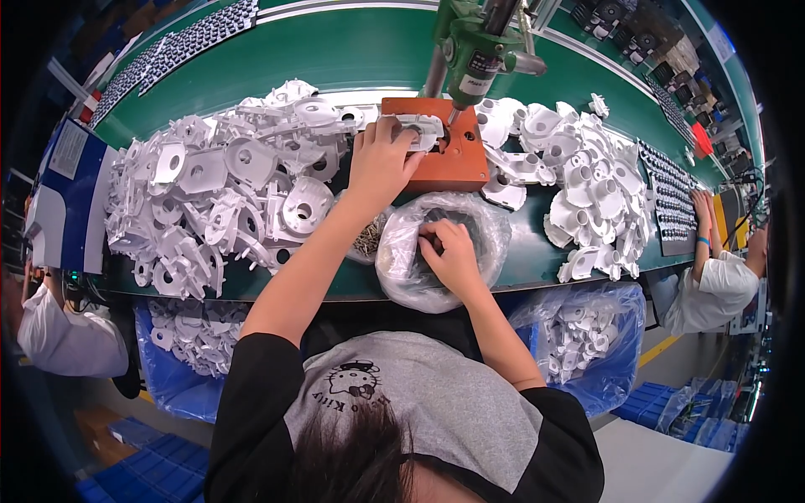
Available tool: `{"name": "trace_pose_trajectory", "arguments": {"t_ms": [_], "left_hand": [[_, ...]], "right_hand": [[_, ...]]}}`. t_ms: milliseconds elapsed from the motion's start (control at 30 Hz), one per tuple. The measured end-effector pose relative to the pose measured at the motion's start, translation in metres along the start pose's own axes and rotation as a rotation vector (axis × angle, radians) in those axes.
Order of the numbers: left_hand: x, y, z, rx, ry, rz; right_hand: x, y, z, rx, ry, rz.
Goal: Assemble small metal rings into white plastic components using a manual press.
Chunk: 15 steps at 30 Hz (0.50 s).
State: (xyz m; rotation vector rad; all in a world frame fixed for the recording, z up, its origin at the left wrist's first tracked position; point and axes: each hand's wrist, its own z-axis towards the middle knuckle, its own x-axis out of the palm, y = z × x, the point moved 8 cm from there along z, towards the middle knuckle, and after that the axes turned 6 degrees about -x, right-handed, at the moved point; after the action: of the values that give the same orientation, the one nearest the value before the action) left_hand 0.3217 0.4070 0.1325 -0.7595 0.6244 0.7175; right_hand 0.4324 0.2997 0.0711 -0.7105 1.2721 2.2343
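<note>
My left hand (382,159) grips a white plastic part (426,130) at the orange fixture block (444,178). The green press (480,63) stands over that block, its tip just right of the part. My right hand (450,251) is over a round container lined with clear plastic (402,281). Its fingers are curled together, and what they hold, if anything, is too small or hidden to name. Beside the container, under my left forearm, lies a bag of small metal screws (367,241), partly covered.
A large heap of white plastic parts (197,172) spreads to the left, and another pile (599,184) sits right of the block. Blue lined bins (180,394) (616,369) hang below the bench edge. Co-workers (713,289) (71,331) sit at both sides.
</note>
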Motion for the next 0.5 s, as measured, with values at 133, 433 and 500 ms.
{"name": "trace_pose_trajectory", "arguments": {"t_ms": [133,433,500], "left_hand": [[0.0003,0.0001,-0.0008,0.004,-0.008,0.002],[-0.0006,-0.0016,-0.0026,0.036,-0.079,0.045],[-0.0019,-0.0029,-0.004,0.044,-0.068,0.049]], "right_hand": [[0.0004,-0.0004,0.0,0.008,0.005,0.003],[0.0001,0.0,0.0004,-0.001,0.002,-0.002],[-0.0005,0.0006,0.0006,0.001,0.002,0.0]]}}
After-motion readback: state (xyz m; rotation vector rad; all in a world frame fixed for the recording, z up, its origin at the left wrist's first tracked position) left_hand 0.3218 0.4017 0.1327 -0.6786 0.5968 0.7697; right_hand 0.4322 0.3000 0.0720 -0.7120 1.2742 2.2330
